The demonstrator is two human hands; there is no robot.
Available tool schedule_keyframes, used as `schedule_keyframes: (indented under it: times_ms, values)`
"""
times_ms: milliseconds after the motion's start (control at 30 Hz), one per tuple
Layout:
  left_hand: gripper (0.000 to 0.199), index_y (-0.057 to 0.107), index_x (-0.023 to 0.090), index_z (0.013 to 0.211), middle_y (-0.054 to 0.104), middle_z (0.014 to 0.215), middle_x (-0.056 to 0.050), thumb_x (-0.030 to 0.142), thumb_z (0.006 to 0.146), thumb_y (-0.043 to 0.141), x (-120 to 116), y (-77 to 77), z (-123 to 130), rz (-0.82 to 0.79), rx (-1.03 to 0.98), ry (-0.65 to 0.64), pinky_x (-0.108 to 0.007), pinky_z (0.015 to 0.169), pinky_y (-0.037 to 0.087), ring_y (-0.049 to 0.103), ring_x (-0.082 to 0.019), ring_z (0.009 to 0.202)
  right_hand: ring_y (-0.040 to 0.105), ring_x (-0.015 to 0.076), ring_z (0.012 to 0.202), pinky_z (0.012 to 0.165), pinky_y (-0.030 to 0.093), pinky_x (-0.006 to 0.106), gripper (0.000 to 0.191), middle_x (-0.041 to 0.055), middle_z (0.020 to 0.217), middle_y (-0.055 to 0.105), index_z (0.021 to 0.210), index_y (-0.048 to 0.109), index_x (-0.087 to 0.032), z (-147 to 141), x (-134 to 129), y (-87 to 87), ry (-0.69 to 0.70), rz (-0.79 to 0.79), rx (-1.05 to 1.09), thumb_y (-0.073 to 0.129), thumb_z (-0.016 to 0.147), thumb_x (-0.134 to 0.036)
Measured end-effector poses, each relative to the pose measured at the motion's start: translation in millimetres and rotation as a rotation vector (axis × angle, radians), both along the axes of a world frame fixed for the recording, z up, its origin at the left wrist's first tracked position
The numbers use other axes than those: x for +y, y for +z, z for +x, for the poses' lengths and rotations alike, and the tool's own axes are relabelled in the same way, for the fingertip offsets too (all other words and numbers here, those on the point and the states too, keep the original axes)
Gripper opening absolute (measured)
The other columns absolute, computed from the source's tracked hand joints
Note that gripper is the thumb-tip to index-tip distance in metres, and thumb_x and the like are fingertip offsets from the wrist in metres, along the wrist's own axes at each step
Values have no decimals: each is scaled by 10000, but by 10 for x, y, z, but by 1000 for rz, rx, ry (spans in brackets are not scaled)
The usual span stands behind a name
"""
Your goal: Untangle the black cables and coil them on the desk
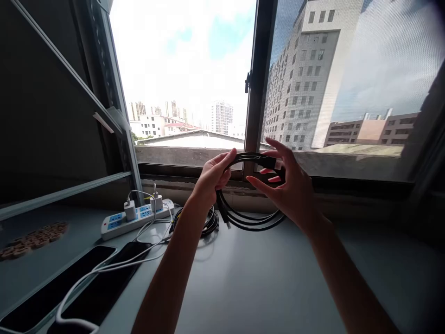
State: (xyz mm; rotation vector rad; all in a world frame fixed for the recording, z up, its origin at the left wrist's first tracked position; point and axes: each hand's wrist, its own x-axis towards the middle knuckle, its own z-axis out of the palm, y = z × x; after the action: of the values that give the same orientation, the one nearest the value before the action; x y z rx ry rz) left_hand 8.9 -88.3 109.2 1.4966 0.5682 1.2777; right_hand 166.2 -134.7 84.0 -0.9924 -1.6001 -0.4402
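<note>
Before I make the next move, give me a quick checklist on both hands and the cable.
1. Left hand gripping the looped black cable: ok, fingers closed at its upper left.
2. Right hand closed on the loops: not ok, thumb and fingers are spread.
3. Right hand touching the broad black connector: cannot tell.
4. Slim black plug with silver tip tucked in: not ok, it sticks out at lower left.
5. Thin white cables clear of both hands: ok, they lie to the left, by the long white power strip.
6. Loops clear of the smooth grey tabletop: cannot tell.
</note>
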Motion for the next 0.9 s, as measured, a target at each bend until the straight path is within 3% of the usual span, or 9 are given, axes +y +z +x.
schedule_keyframes:
  times_ms: [167,333,400,500,567,700,767,900]
  values:
    - [174,478,167,745,259,418,101,284,871,499,38,-19,32,-118,-15,-171,-143,319,65,145,-6,321,603,153,843,611,458,218,304,-2,1115,591,1172,568,-308,81,109,-48,-90,88,-146,495,885,-380]
    - [169,466,143,788,313,467,91,202,919,377,122,-67,131,-284,-13,-285,-105,296,117,193,10,305,592,125,662,580,415,223,296,4,926,635,1173,582,-305,271,384,-178,-88,-85,-114,467,901,-333]
    - [166,450,138,795,355,502,79,204,919,363,207,-145,196,-277,65,-244,-94,311,199,259,13,314,600,153,714,622,429,246,299,14,913,643,1164,593,-302,350,545,-282,-95,-200,-41,490,884,-322]
    - [97,430,141,955,477,609,48,178,871,462,393,-348,269,-180,235,-90,-113,419,381,455,-13,394,600,201,890,717,457,285,298,50,1003,646,1139,617,-259,460,781,-477,-90,-345,64,517,859,-279]
    - [326,377,151,1087,525,644,33,104,806,536,541,-532,292,-166,331,-52,-174,477,457,561,-75,455,618,202,846,715,475,303,295,77,974,657,1126,626,-210,524,907,-617,-95,-435,107,522,855,-264]
    - [414,397,143,1100,512,640,38,27,732,545,811,-933,329,-137,559,40,-216,391,433,554,-124,378,580,124,498,516,494,267,295,25,700,649,1100,617,-159,612,1068,-908,-41,-715,135,567,841,-291]
    - [424,428,147,1086,513,679,33,11,704,552,901,-1111,357,-116,660,95,-214,371,420,532,-110,351,570,95,507,499,495,238,302,10,727,634,1113,580,-141,634,1120,-1052,-24,-837,126,567,854,-295]
    - [402,478,136,1077,551,796,-13,27,705,584,995,-1383,400,-70,839,179,-222,435,454,556,-95,432,595,111,687,617,522,269,263,39,894,612,1082,558,-126,650,1175,-1284,-57,-1009,70,527,886,-299]
